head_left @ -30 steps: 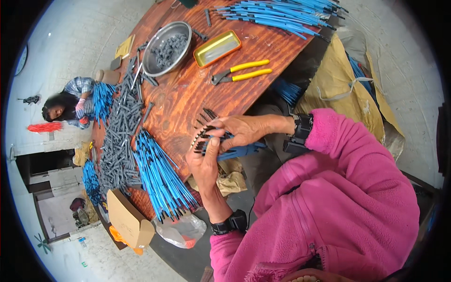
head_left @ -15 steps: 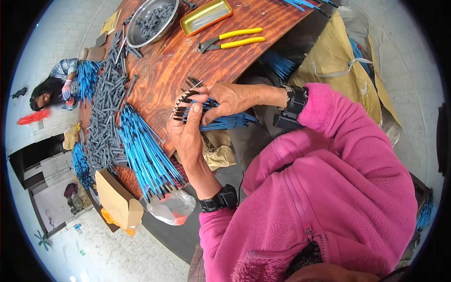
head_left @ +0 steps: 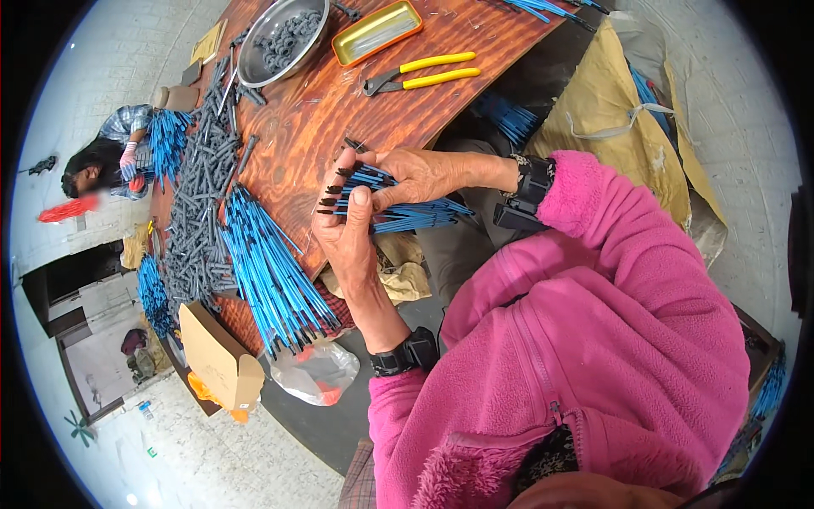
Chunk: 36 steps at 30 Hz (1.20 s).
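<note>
Both hands are round a bundle of thin blue rods with black ends [head_left: 415, 215], held past the table's near edge. My left hand [head_left: 346, 242] is closed at the black-tipped end, its thumb bent over the rods and its fingers behind them. From the right, my right hand [head_left: 420, 173] wraps the same bundle farther along, thumb on top; most of its fingers are hidden. The black tips fan out in a row beside the left fingers. A larger pile of blue rods [head_left: 270, 276] lies on the table to the left of my left hand.
On the wooden table [head_left: 331, 114] are yellow-handled pliers [head_left: 424, 72], an orange-rimmed tray [head_left: 377, 34], a metal bowl [head_left: 248, 64] of grey pieces and a heap of grey tubes [head_left: 199, 212]. A cardboard box [head_left: 216, 356] stands near left. A person [head_left: 123, 148] works at far left.
The thin pale needle-like piece across the black tips no longer shows. My left fingers have shifted along the rod ends, and the tips sit more spread. The view has moved slightly.
</note>
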### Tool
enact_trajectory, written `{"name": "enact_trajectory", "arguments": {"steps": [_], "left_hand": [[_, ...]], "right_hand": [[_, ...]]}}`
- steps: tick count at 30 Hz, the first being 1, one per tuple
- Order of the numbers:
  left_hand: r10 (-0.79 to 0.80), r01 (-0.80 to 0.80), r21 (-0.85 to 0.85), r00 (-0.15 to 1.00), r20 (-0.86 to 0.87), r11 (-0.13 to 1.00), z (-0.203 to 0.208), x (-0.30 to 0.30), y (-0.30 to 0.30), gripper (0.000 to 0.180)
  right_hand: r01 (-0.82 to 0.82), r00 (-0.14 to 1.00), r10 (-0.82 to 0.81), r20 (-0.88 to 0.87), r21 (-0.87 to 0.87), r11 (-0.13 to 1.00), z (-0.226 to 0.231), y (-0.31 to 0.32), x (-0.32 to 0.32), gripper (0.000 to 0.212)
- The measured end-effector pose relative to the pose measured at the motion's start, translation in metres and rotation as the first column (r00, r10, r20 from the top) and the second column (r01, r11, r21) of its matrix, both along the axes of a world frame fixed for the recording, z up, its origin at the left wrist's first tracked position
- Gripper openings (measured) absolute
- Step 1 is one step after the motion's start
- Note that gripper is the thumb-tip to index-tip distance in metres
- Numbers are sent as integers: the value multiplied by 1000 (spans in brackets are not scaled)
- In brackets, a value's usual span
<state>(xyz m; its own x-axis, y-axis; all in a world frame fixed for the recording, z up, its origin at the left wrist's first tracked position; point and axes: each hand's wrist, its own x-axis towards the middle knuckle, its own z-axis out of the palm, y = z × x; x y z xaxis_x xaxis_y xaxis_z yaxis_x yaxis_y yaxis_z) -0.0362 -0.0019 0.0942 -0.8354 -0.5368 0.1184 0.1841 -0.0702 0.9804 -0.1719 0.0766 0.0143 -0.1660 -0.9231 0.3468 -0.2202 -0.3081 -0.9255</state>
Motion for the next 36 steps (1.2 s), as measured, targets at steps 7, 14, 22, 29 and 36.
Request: {"name": "enact_trajectory", "arguments": {"steps": [7, 14, 22, 29, 36], "left_hand": [[40, -40, 4, 999, 19, 999, -7, 0, -4, 52], [83, -87, -122, 996, -38, 989, -5, -10, 8, 82], [126, -167, -191, 970, -210, 967, -5, -21, 16, 115], [172, -244, -247, 945, -277, 938, -19, -19, 10, 121], [342, -429, -495, 903, -260, 756, -23, -10, 3, 127]], "right_hand": [[9, 1000, -9, 3, 3, 1000, 5, 1, 1, 61], [21, 999, -18, 27, -119, 993, 0, 0, 2, 56], [-21, 1000, 21, -18, -16, 1000, 1, 0, -1, 55], [107, 991, -115, -65, -117, 987, -1, -1, 1, 58], [91, 992, -95, -79, -60, 994, 5, 3, 2, 52]]}}
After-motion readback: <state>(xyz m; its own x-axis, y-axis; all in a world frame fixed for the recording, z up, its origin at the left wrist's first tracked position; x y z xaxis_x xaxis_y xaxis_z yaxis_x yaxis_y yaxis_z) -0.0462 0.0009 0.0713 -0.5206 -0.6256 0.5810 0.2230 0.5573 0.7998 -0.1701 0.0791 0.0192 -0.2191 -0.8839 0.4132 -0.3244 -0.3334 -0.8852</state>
